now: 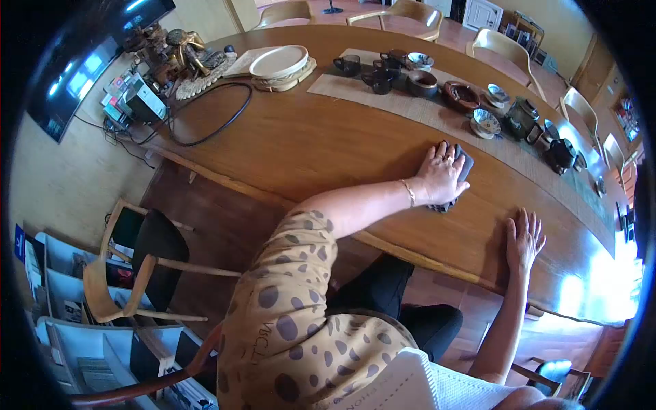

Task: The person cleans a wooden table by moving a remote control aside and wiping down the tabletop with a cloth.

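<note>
My left hand [441,176] presses down on a dark folded cloth [465,164] on the wooden table [328,147]. The cloth shows past the fingers and below the palm; the rest of it is hidden under the hand. A ring and a bracelet are on this hand and wrist. Farther right, near the table's front edge, my right hand [524,240] lies flat with its fingers spread, touching only the tabletop. Beyond my left hand, a patterned bowl [485,124] stands on a long table runner [383,104].
Dark cups [378,80], a brown dish [460,96] and dark teapots [560,156] stand along the runner. At the left are a round white tray [279,62], a black cable [239,113] and a figurine [188,51]. A wooden chair [109,287] stands at lower left.
</note>
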Tool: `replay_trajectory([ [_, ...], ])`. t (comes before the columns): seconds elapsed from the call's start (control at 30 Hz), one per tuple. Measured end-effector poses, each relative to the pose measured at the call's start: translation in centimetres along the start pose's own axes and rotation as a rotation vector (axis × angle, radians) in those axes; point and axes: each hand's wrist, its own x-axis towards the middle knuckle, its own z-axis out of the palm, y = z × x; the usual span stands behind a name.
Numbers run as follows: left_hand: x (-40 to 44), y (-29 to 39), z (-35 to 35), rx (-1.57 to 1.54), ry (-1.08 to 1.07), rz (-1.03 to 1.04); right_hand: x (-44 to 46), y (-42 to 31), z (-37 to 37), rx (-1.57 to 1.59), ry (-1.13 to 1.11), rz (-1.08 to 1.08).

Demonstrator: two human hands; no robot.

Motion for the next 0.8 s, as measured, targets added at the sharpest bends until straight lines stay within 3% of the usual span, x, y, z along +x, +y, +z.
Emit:
replay_trajectory([
  [0.07, -0.9, -2.8, -0.7, 0.014, 0.060, 0.052, 0.4, 0.6, 0.5, 0.072, -0.004, 0.043],
  [0.17, -3.3, -10.7, -2.9, 0.276, 0.226, 0.019, 0.7, 1.1, 0.9, 0.105, -0.006, 0.050],
  [0.33, -9.8, -24.7, -8.7, 0.361, 0.034, -0.477, 1.0, 1.3, 1.5, 0.028, 0.005, 0.028],
  [0.37, -11.6, -27.9, -9.0, 0.353, 0.124, -0.544, 1.0, 1.3, 1.5, 0.024, 0.006, 0.019],
  [0.53, -21.1, -36.2, -14.9, 0.419, 0.160, -1.041, 1.0, 1.5, 1.9, -0.029, -0.009, 0.024],
  [0.8, -29.3, -31.1, -17.2, 0.355, 0.194, -1.405, 0.5, 0.8, 1.1, -0.015, -0.039, 0.031],
])
